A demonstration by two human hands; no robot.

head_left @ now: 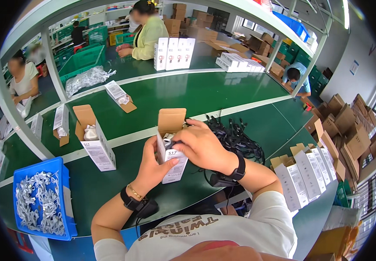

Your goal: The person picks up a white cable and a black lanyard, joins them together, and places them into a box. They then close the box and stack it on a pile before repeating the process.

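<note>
In front of me an upright white carton (175,168) stands on the green table, its brown inner flap (172,116) raised. My left hand (152,162) grips the carton's left side, thumb across the front panel. Over the open top, my right hand (202,145) has its fingers curled into the mouth, against contents I cannot make out. A bit of a pale, rounded item (168,140) shows there beside the fingers. Just behind my right hand lies a heap of black cables (239,138). To the left stands another open carton (100,153) with a white item (91,132) inside.
A blue bin (68,198) of coiled white cables sits at the left edge. Several open cartons (305,178) line the right side. Beyond the white rail, cartons (117,92) lie on the green belt (188,89). A person (153,37) works opposite. Metal posts (53,65) frame the table.
</note>
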